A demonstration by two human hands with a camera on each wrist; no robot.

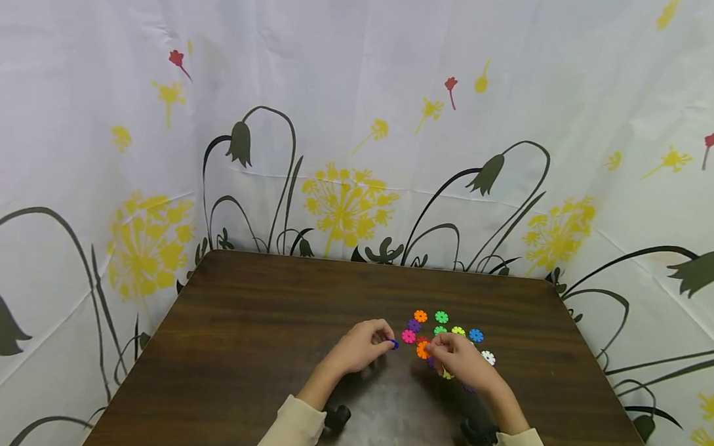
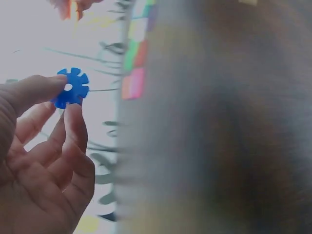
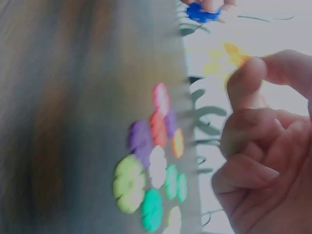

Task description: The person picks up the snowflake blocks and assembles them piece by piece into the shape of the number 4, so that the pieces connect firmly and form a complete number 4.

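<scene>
My left hand (image 1: pixel 361 347) pinches a blue notched disc (image 2: pixel 77 92) between thumb and fingertips, above the table. The disc is flower-shaped, with slots round its rim and a hole in its centre. To the right, my right hand (image 1: pixel 462 362) pinches an orange notched disc (image 3: pixel 237 54) between thumb and index finger; in the right wrist view the fingertips cover much of it. The two discs are apart. Beneath and beyond the right hand lie several loose discs of the same kind, among them a pink one (image 1: pixel 409 337) and a green one (image 1: pixel 441 317).
The dark wooden table (image 1: pixel 248 318) carries the loose discs right of its middle, including a blue one (image 1: pixel 476 335) and a white one (image 1: pixel 488 357). Behind the table hangs a white curtain (image 1: pixel 340 72) with printed flowers.
</scene>
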